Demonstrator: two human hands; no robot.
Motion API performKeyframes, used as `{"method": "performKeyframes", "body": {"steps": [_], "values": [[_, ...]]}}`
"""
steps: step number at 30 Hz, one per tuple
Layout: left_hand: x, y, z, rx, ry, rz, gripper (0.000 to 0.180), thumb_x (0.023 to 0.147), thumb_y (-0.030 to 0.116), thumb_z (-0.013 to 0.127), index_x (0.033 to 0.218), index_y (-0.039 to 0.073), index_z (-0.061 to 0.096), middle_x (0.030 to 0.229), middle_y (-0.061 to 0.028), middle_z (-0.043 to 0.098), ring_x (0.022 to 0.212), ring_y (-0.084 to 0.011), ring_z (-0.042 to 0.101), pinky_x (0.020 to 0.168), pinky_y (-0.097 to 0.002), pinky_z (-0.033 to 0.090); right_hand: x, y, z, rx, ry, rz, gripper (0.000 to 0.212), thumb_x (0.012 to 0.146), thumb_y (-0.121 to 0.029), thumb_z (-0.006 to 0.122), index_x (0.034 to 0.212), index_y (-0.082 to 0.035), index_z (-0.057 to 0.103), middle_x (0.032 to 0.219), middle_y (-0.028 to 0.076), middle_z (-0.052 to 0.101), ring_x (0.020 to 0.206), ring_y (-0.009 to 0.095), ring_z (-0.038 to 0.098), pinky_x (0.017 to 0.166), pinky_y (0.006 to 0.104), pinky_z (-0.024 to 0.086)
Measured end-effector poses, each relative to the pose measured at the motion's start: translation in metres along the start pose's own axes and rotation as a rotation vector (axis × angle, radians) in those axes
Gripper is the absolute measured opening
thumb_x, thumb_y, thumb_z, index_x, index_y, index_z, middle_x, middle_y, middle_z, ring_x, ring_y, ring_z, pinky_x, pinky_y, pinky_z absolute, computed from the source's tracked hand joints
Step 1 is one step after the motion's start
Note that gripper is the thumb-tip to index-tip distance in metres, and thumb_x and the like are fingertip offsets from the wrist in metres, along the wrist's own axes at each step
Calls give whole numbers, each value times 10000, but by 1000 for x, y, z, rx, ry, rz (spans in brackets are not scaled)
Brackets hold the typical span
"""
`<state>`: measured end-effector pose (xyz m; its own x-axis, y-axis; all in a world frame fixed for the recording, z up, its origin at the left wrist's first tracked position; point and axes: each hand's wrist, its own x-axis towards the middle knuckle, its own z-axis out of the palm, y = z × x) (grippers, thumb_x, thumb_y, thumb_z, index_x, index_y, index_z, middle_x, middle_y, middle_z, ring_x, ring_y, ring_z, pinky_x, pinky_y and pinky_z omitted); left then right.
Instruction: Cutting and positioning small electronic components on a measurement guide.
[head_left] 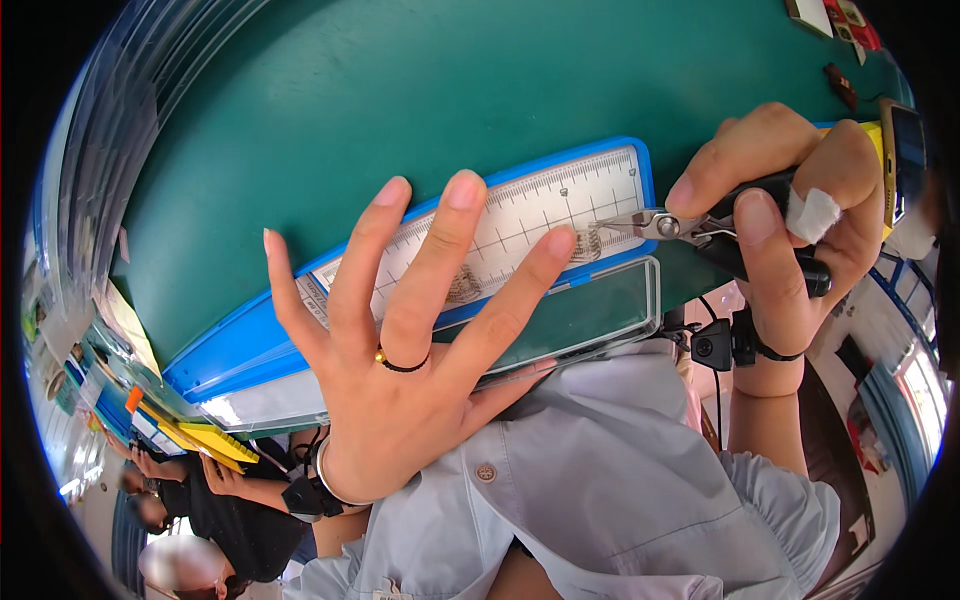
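Observation:
A long blue case (pixel 230 350) with a white gridded scale (pixel 520 215) inside lies slantwise on the green table. Its clear lid (pixel 600 300) is swung toward me. Small thin metal pieces, like coils or pins, sit on the scale in one cluster (pixel 464 284) beneath my left hand and another (pixel 586 243) near the right end. My left hand (pixel 400 380) spreads its fingers over the case, its index fingertip beside the right cluster. My right hand (pixel 790 210), white tape round one finger, grips black-handled pliers (pixel 668 226), whose thin tips reach that cluster.
The green table (pixel 420 90) stretches beyond the case. A phone-like device (pixel 906 150) and yellow item stand at the right edge, small red and white items (pixel 845 20) at the far right. Clear curved sheets (pixel 130 110) line the left. Another person (pixel 235 520) is at lower left.

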<state>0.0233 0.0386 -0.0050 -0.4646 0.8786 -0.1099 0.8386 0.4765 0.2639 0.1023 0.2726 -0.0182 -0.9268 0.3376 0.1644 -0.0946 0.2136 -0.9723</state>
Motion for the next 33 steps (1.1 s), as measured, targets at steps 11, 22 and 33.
{"method": "performKeyframes", "body": {"steps": [11, 22, 33], "values": [[0, 2, 0, 3, -3, -16, 706, 665, 638, 750, 1305, 354, 662, 1541, -79, 385, 1374, -353, 401, 1144, -668, 160, 0, 1, -4, -88, -75, -50, 246, 888, -19, 586, 868, -119, 363, 858, 229, 674, 652, 147, 536, 630, 269, 463], [1, 2, 0, -30, 40, 0, 716, 679, 617, 762, 1293, 260, 669, 1510, -108, 461, 1376, -396, 422, 1149, -682, 132, 1, 1, -7, -61, -102, 6, 263, 864, -14, 596, 863, -113, 352, 847, 247, 662, 663, 154, 530, 632, 266, 466], [2, 2, 1, -13, 34, -17, 719, 645, 653, 737, 1286, 332, 679, 1530, -68, 427, 1369, -360, 421, 1137, -674, 165, 0, 0, 1, -18, -28, -18, 266, 855, -10, 596, 852, -114, 351, 843, 237, 661, 630, 131, 477, 616, 247, 415]]}}
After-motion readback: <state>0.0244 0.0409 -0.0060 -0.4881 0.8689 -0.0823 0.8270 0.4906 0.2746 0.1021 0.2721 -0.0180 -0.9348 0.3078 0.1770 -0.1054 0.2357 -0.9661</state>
